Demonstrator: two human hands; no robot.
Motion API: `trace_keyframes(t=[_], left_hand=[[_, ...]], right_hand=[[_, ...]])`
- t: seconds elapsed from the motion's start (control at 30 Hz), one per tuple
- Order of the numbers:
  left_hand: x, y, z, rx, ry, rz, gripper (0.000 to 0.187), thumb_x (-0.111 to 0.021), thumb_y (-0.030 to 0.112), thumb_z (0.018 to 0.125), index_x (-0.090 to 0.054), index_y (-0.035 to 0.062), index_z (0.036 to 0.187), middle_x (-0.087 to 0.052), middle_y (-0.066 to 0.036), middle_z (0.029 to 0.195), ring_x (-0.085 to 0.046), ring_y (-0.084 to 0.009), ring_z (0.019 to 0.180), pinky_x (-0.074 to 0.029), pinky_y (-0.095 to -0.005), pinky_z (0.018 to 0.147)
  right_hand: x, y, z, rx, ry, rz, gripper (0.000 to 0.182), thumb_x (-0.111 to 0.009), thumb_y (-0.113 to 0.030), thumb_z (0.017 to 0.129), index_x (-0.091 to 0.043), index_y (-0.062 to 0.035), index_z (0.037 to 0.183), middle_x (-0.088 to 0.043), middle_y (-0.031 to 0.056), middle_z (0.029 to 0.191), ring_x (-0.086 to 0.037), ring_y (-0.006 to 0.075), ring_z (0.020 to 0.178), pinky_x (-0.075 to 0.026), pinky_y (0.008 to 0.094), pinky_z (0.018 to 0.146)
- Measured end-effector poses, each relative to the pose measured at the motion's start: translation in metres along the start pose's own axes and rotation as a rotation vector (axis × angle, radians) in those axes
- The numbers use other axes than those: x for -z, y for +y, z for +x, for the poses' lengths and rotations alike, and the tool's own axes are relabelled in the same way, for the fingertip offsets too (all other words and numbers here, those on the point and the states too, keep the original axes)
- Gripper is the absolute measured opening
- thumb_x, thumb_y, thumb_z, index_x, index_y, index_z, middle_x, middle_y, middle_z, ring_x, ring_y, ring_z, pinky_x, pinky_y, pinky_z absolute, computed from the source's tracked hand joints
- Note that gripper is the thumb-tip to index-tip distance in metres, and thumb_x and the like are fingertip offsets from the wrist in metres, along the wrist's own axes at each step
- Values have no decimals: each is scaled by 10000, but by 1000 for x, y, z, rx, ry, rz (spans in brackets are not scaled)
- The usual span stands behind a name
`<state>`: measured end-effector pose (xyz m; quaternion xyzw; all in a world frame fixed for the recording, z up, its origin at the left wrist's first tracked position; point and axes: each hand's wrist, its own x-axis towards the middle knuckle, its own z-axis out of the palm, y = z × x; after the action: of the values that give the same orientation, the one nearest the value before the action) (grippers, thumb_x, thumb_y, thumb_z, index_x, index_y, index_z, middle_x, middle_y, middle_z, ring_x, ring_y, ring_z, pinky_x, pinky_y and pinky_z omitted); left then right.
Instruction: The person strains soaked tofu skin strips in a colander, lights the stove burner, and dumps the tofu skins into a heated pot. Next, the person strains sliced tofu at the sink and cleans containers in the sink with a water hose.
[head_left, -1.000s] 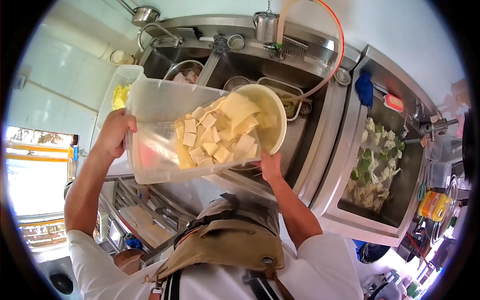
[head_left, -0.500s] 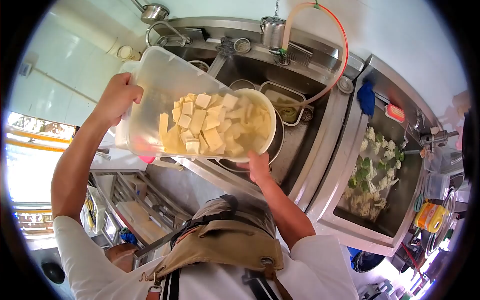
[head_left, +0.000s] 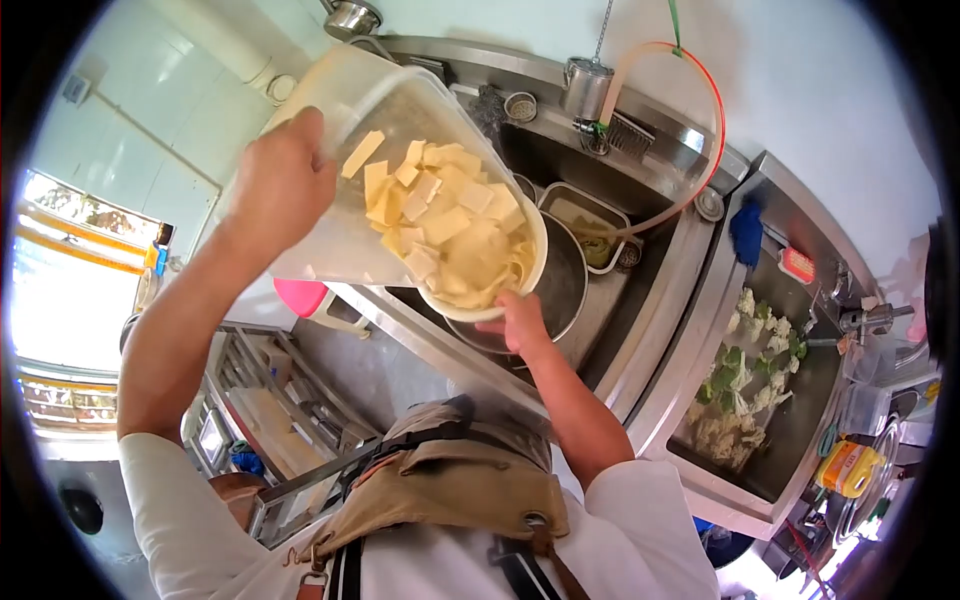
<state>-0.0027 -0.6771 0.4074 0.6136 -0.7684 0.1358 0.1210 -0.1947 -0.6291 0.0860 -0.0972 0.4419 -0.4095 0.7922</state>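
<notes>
Since the pieces (head_left: 450, 212) look soft, I'd grip the bowl rim (head_left: 541, 255). My left hand (head_left: 277, 180) clasps the tub (head_left: 352, 240); my right hand (head_left: 522, 325), that rim.

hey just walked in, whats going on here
Someone's left hand is holding a clear plastic tub tilted toward a white bowl, while their right hand grips the bowl's rim. Pale yellow pieces are bunched at the tub's low end, by the bowl's mouth; how many are in the bowl is hard to tell. It's all above a sink.
</notes>
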Motion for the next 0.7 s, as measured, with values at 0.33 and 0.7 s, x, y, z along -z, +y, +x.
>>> trace_keyframes(t=[0.33,0.7], left_hand=[[1,-4,-34,-397,347,-38,259,-585,-83,558,-436,51,724,-425,-97,669,-466,-292,511,-392,-383,435],[16,-5,-37,-502,516,-69,260,-617,-72,562,-457,16,748,-426,-127,654,-444,-316,500,-369,-390,431]], right_hand=[[18,-9,1,-17,-83,74,371,-511,-69,748,-468,77,1087,-580,201,969,-642,349,802,-589,469,594],[37,-5,11,32,-86,100,453,-490,-42,767,-442,53,1207,-546,207,1136,-627,374,919,-590,490,591]])
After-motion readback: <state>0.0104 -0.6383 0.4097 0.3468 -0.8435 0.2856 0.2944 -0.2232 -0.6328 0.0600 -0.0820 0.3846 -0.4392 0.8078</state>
